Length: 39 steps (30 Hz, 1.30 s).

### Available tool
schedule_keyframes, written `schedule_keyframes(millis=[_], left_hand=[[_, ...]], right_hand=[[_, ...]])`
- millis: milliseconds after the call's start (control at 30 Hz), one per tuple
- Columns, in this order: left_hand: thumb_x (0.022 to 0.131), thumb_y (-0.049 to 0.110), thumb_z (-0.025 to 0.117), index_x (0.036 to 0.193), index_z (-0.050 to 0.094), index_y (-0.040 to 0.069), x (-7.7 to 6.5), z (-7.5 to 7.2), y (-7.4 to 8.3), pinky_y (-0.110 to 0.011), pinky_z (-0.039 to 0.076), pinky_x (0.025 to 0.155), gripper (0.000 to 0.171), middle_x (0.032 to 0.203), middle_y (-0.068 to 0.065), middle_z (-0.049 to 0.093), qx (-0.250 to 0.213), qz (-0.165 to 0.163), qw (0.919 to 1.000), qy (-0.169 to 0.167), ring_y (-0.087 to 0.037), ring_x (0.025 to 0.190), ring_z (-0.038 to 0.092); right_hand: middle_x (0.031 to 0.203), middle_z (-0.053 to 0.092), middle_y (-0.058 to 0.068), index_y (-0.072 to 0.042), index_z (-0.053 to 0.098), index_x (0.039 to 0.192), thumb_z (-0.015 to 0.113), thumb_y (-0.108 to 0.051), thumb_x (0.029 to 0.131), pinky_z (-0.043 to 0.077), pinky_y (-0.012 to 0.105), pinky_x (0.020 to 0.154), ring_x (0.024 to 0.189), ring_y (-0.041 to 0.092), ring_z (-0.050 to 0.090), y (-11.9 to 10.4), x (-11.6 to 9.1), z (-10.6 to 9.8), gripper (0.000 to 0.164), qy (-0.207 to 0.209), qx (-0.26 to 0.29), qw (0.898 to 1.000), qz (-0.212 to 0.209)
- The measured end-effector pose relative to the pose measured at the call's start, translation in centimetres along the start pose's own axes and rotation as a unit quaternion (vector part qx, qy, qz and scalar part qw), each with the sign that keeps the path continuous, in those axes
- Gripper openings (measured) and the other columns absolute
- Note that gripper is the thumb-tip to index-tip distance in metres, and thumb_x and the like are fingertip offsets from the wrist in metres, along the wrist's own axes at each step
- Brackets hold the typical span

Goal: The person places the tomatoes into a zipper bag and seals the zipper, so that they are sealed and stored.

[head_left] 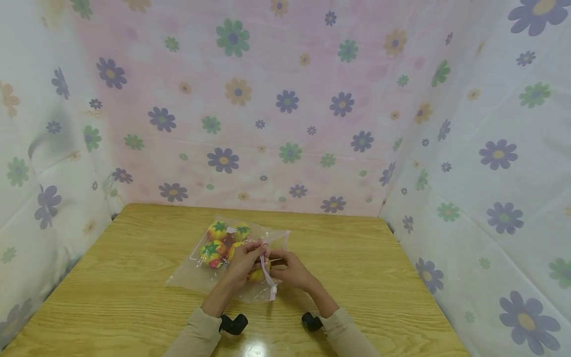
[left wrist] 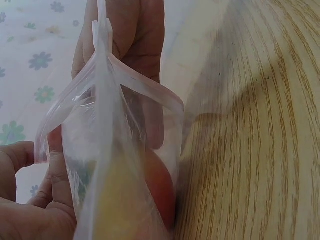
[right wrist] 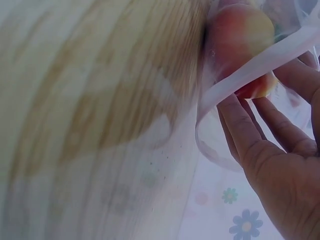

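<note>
A clear zip bag (head_left: 187, 275) lies on the table with several round yellow-and-red fruits (head_left: 211, 252) with green leafy tops inside. My left hand (head_left: 243, 263) rests over the bag and pinches the pinkish edge of its mouth between thumb and finger. At that mouth is my right hand (head_left: 290, 270), its fingers stretched inside. They touch a red-and-yellow fruit (right wrist: 237, 45) just within the opening, also seen through the plastic in the left wrist view. The mouth stands apart around the right fingers, and part of their tips is hidden by fruit and plastic.
The wood-grain table (head_left: 357, 277) stretches out around the bag. Flower-patterned cloth (head_left: 290, 124) stands behind it and on both sides. Black angled pieces (head_left: 234, 325) sit at both wrists. A white slider (head_left: 273, 292) is at the near end of the zip.
</note>
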<state>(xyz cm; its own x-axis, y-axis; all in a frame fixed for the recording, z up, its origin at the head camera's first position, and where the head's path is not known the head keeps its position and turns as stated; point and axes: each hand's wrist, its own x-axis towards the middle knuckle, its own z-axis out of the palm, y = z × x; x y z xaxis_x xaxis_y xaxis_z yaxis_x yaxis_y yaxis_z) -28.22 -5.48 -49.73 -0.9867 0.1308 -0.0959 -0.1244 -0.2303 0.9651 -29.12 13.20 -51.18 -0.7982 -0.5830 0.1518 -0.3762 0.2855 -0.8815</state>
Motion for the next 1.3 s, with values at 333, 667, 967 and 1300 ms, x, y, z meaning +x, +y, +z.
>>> schedule_keyframes(millis=[333, 667, 967, 1300], left_hand=[[0.102, 0.019, 0.064, 0.130, 0.061, -0.007, -0.3, 0.0, -0.1, -0.022, 0.059, 0.073, 0.038, 0.100, -0.007, 0.071, 0.035, 0.003, 0.9994, -0.006, -0.010, 0.084, 0.067], [0.101, 0.015, 0.064, 0.130, 0.060, -0.008, -0.3, 0.0, -0.2, -0.022, 0.059, 0.072, 0.037, 0.101, -0.009, 0.072, 0.035, 0.003, 0.9993, -0.009, -0.010, 0.082, 0.068], [0.100, 0.015, 0.065, 0.126, 0.062, -0.008, -0.6, 0.4, 0.2, -0.025, 0.060, 0.074, 0.035, 0.108, -0.016, 0.071, 0.057, -0.001, 0.9984, 0.001, -0.012, 0.085, 0.068], [0.099, 0.013, 0.067, 0.125, 0.062, -0.009, -1.3, 0.6, 0.6, -0.030, 0.061, 0.076, 0.035, 0.115, -0.026, 0.069, 0.066, 0.021, 0.9976, 0.003, -0.022, 0.092, 0.071]], right_hand=[[0.135, 0.062, 0.021, 0.002, 0.059, 0.137, 0.064, -0.008, 0.100, 0.054, 0.035, 0.098, 0.119, 0.042, 0.062, -0.5, -1.1, -0.7, 0.039, 0.002, -0.012, 1.000, 0.009], [0.138, 0.057, 0.028, 0.008, 0.055, 0.138, 0.062, -0.009, 0.101, 0.058, 0.036, 0.092, 0.120, 0.046, 0.061, -0.1, -2.4, -1.7, 0.041, 0.022, -0.009, 0.999, 0.025], [0.133, 0.059, 0.032, 0.013, 0.056, 0.134, 0.060, -0.003, 0.101, 0.058, 0.032, 0.088, 0.117, 0.048, 0.061, 0.1, -3.1, -2.0, 0.037, 0.048, 0.007, 0.998, 0.031], [0.128, 0.063, 0.029, 0.010, 0.061, 0.130, 0.062, -0.009, 0.101, 0.058, 0.032, 0.089, 0.112, 0.043, 0.064, 0.5, -3.4, -2.3, 0.035, 0.077, -0.018, 0.997, 0.025]])
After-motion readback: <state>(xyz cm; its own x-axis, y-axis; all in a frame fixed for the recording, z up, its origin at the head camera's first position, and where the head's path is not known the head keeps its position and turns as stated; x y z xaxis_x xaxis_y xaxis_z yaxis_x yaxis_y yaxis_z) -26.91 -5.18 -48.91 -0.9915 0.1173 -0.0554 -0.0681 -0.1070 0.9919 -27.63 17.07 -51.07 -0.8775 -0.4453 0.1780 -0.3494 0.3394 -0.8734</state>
